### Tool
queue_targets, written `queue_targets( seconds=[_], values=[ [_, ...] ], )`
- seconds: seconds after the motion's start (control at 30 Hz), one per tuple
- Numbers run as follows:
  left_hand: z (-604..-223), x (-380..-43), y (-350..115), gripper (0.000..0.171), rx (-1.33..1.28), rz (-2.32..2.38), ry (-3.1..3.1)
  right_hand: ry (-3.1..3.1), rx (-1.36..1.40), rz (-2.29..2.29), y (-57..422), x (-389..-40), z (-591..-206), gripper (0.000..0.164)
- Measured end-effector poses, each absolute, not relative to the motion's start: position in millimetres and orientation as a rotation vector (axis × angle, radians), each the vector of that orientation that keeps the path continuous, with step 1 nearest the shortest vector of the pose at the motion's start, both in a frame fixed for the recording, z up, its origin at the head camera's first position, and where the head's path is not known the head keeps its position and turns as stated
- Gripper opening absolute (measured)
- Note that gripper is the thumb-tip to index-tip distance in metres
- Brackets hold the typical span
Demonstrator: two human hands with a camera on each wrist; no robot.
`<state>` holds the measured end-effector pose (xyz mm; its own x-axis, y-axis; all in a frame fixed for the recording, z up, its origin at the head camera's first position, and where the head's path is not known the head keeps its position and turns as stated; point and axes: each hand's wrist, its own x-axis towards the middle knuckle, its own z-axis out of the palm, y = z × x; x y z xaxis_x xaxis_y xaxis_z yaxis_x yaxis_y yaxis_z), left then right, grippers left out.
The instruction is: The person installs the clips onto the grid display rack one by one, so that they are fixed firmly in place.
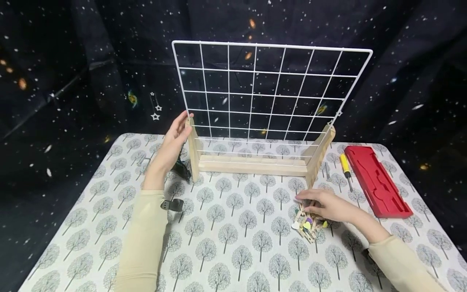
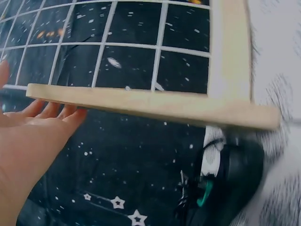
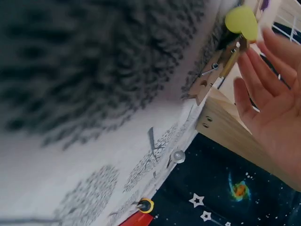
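Note:
A white wire grid (image 1: 268, 95) leans back in a pale wooden stand with a left side post (image 1: 194, 150), a right side post (image 1: 319, 152) and a crossbar (image 1: 251, 165). My left hand (image 1: 171, 144) holds the top of the left post beside the grid's edge; in the left wrist view, its fingers (image 2: 69, 113) lie against the wood. My right hand (image 1: 330, 206) hovers at a pile of small wooden clothespins (image 1: 308, 233) with white, yellow and purple hearts. In the right wrist view, its fingertips are close to a yellow heart (image 3: 241, 22); contact is unclear.
A red tool case (image 1: 377, 182) lies at the right, with a yellow-handled screwdriver (image 1: 345, 168) beside it. Behind my left hand sits a black object (image 1: 181, 169), partly hidden. The tree-patterned tablecloth (image 1: 233, 243) ends before a dark starry curtain (image 1: 91, 73).

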<state>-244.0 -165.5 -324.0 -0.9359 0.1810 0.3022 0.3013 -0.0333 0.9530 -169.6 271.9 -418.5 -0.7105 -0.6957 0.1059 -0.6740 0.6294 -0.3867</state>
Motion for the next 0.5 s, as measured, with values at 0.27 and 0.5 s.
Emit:
queue_targets(
  seconds=[0.27,0.5],
  values=[
    [-340,-255,-160,0.048,-0.414,-2.119,-2.042,2.608,-1.148,-0.609,269,-181,-422,0.04],
    [-340,-258,-160,0.047,-0.402,-2.092,-2.056,2.525,-1.227,-0.712,274,-190,-423,0.03]
  ],
)
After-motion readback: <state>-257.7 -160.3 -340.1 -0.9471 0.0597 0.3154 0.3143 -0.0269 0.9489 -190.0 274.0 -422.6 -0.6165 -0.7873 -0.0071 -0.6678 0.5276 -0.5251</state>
